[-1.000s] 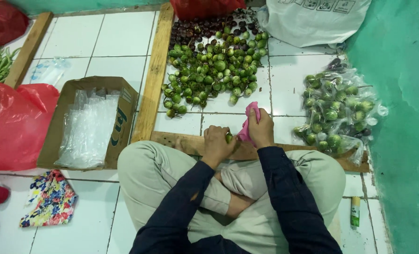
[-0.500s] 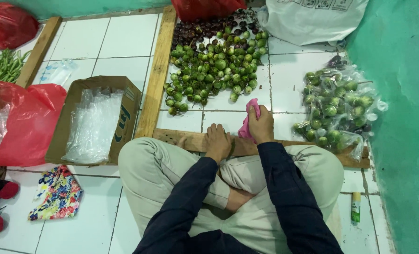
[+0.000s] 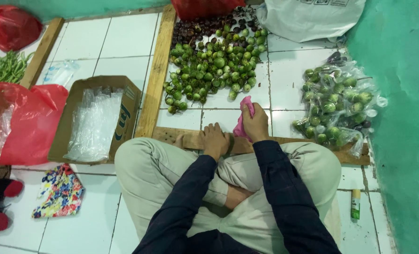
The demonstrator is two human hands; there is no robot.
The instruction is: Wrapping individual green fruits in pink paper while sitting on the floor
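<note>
**Over the wooden strip: 2 hands and a pink cloth**

On the white tiled floor (image 3: 101,42), a seated person in beige trousers and dark sleeves worked cross-legged. The left hand (image 3: 215,139) lay knuckles-up on the wooden strip (image 3: 313,143) in front of the knees, fingers curled downward; whether it had hold of anything could not be told. The right hand (image 3: 256,123), just beside it, was closed around a pink cloth (image 3: 243,120), whose upper end stuck out above the fingers.

Just beyond both hands lay a loose pile of small green round fruits (image 3: 214,66), with darker purple ones at its far edge. To the right sat clear bags filled with the same green fruits (image 3: 336,110). To the left, past an upright wooden slat (image 3: 158,70), stood a cardboard box of clear plastic bags (image 3: 94,120), with a red plastic bag (image 3: 23,120) beside it.
</note>
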